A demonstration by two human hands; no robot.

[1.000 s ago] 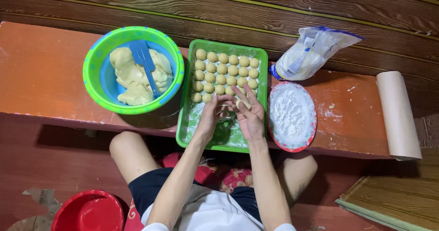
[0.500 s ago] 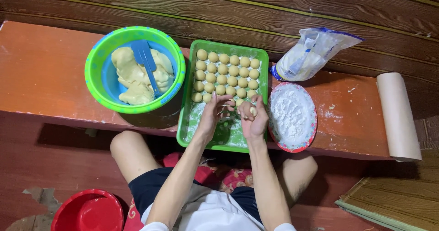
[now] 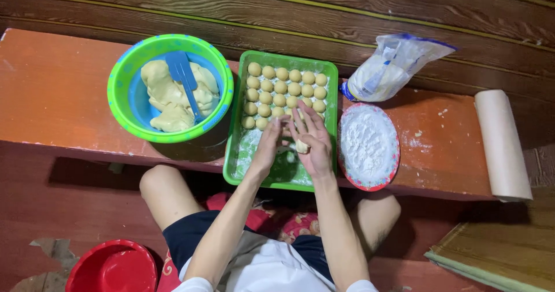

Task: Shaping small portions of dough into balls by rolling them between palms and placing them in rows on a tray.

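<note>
Both hands' grip [image 3: 295,144] cupping dough ball [image 3: 302,147], green tray [image 3: 331,72], orange bench [image 3: 52,90], wood-plank wall [image 3: 277,15]

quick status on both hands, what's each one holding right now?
Left hand: curled against the dough ball, pressing it with the other hand over the green tray.
Right hand: cupped around the same dough ball.

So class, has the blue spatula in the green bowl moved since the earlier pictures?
No. The blue spatula lies at the same slant on the dough, its blade near the green bowl rim's far side.
</note>
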